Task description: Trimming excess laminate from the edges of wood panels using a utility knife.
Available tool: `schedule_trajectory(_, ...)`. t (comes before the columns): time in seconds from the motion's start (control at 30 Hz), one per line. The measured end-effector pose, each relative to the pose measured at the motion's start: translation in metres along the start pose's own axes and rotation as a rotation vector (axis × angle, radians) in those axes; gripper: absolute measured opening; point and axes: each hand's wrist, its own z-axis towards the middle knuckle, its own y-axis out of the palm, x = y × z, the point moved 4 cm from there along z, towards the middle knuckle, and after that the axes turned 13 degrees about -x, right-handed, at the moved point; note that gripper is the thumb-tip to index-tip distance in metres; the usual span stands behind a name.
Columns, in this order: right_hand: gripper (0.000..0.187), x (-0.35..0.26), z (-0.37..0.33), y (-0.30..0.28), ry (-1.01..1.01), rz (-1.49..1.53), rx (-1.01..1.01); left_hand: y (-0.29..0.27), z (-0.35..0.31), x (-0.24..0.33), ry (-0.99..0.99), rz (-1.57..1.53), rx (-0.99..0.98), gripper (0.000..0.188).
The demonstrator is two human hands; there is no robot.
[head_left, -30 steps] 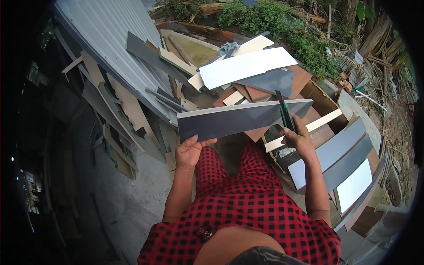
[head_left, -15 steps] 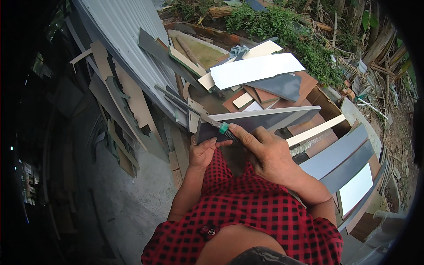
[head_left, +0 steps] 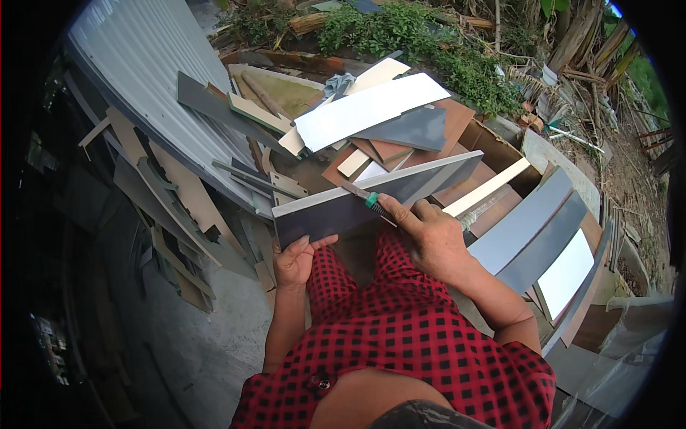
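Dark grey and smooth-faced, the board (head_left: pixel 314 223) is held up in front of the person, tilted, its far end pointing toward two o'clock. From beside them I see the left hand (head_left: pixel 294 262) at its seven o'clock corner, thumb and fingers holding the lower edge. The right hand (head_left: pixel 437 239), toward four o'clock, is closed around a green-and-black knife (head_left: pixel 371 201), its blade aimed at ten o'clock over the pale upper edge (head_left: pixel 307 201); whether it bites, I can't tell. I'd judge the edge work under way, not finished: no loose shaving shows. The white panel (head_left: pixel 375 111) at twelve o'clock and grey panel (head_left: pixel 511 222) at three lie untouched by either hand; whether they're done, I can't say.
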Motion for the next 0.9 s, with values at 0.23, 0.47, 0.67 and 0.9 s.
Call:
schedule_trajectory(0.23,0.059,0.066,-0.019,0.003,0.238,-0.034,0.009,-0.015,-0.007,-0.004,-0.04,0.052,0.013,0.051)
schedule_trajectory(0.47,0.057,0.173,-0.035,0.018,0.539,-0.129,-0.025,-0.017,-0.007,-0.004,-0.018,0.042,0.062,0.049)
schedule_trajectory(0.67,0.06,0.265,-0.05,0.03,0.661,-0.135,0.031,-0.012,-0.005,-0.004,-0.043,0.071,0.09,0.05)
schedule_trajectory(0.9,0.058,0.303,-0.054,0.02,0.804,-0.132,-0.018,-0.01,-0.006,-0.002,-0.032,0.096,0.087,0.05)
